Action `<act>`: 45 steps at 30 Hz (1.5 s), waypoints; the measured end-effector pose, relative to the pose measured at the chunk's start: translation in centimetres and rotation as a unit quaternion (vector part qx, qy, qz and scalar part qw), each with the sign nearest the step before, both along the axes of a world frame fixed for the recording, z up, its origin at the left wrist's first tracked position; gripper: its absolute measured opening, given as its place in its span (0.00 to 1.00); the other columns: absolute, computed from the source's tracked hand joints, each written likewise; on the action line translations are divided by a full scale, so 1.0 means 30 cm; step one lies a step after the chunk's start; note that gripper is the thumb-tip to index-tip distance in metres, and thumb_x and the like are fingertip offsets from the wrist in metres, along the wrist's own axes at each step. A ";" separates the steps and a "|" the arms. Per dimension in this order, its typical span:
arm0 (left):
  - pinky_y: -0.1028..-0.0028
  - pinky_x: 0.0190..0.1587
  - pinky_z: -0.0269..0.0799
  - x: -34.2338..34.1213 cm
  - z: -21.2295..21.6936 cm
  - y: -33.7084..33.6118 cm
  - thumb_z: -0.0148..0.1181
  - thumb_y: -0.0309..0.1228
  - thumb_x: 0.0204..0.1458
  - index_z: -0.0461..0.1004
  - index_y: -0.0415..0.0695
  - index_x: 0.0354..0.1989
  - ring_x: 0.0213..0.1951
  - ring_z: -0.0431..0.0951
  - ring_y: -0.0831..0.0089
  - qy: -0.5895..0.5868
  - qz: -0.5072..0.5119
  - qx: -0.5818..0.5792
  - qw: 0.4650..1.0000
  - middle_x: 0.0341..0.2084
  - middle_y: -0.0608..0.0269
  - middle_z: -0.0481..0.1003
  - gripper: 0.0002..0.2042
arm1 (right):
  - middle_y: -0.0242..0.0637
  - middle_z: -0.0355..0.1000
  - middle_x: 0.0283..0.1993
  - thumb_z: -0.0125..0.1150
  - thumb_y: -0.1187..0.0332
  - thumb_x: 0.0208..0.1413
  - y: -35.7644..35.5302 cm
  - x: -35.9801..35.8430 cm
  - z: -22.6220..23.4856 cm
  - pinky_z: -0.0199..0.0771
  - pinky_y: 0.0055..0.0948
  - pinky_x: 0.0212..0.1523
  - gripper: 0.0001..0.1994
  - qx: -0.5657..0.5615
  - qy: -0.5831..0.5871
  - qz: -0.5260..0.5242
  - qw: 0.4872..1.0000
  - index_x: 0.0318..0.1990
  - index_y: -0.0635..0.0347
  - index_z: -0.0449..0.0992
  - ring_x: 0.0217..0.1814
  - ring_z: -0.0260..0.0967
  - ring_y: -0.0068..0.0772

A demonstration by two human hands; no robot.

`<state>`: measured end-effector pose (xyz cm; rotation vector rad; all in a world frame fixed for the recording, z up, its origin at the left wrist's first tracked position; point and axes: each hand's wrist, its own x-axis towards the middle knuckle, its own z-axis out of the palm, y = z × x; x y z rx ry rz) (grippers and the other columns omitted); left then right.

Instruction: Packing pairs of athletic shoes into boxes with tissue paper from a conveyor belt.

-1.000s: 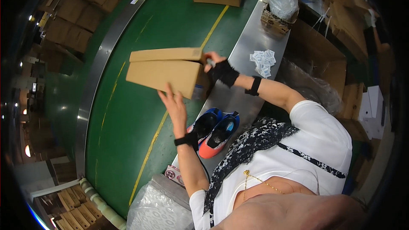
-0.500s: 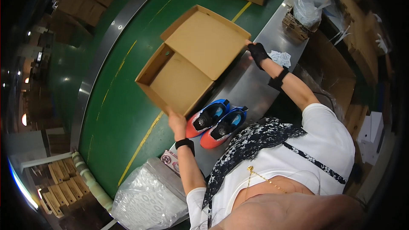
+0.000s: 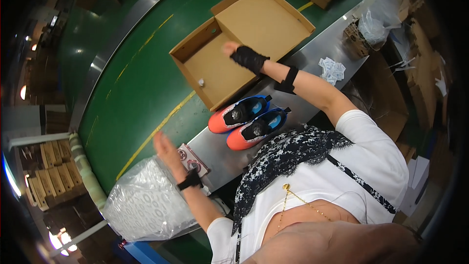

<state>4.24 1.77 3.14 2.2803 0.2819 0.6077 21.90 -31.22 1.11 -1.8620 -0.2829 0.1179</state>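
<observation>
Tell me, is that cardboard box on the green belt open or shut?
Open. The cardboard box lies on the green belt with its lid flipped back flat, showing a bare inside apart from one small white bit.

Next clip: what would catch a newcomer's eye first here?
The open cardboard shoebox lying on the green conveyor belt, lid flung back, with the right hand in a black fingerless glove over it. Just nearer the person, a pair of orange-and-blue shoes sits on the metal table edge. The left hand is raised, open and empty, above a clear plastic bag.
</observation>
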 end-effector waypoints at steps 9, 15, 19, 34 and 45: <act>0.52 0.55 0.42 -0.628 -0.158 0.592 0.40 0.52 0.50 0.47 0.36 0.57 0.57 0.42 0.42 0.398 0.287 0.129 0.862 0.55 0.31 0.42 0.34 | 0.47 0.69 0.39 0.53 0.58 0.44 0.185 -0.205 -0.099 0.65 0.34 0.41 0.20 -0.323 -0.022 0.360 0.875 0.46 0.53 0.67 0.40 0.68 0.42; 0.49 0.54 0.44 -0.600 -0.106 0.501 0.39 0.50 0.51 0.48 0.43 0.58 0.57 0.44 0.44 0.421 0.265 0.146 0.855 0.56 0.35 0.43 0.31 | 0.47 0.69 0.39 0.53 0.59 0.44 0.282 -0.238 -0.118 0.65 0.33 0.41 0.21 -0.300 0.002 0.392 0.870 0.48 0.53 0.66 0.40 0.68 0.41; 0.60 0.46 0.61 -0.656 -0.099 0.539 0.38 0.42 0.53 0.63 0.44 0.49 0.46 0.64 0.50 0.314 0.279 0.232 0.877 0.44 0.40 0.63 0.20 | 0.46 0.69 0.40 0.54 0.60 0.44 0.296 -0.241 -0.113 0.65 0.33 0.41 0.21 -0.290 0.021 0.397 0.871 0.48 0.53 0.65 0.40 0.68 0.40; 0.79 0.29 0.60 0.123 0.355 -0.231 0.42 0.29 0.50 0.65 0.36 0.34 0.26 0.64 0.78 -0.106 0.047 -0.189 0.975 0.25 0.64 0.66 0.09 | 0.44 0.70 0.41 0.60 0.64 0.42 0.201 -0.296 0.096 0.67 0.25 0.34 0.36 -0.062 -0.139 0.307 0.939 0.58 0.54 0.47 0.36 0.68 0.32; 0.51 0.55 0.43 0.375 0.227 -0.544 0.50 0.37 0.49 0.59 0.38 0.51 0.57 0.49 0.49 -0.042 -0.165 0.215 0.961 0.54 0.43 0.52 0.22 | 0.37 0.69 0.18 0.60 0.58 0.39 -0.260 0.078 0.042 0.66 0.30 0.23 0.16 0.090 0.052 -0.325 0.940 0.22 0.65 0.73 0.21 0.67 0.32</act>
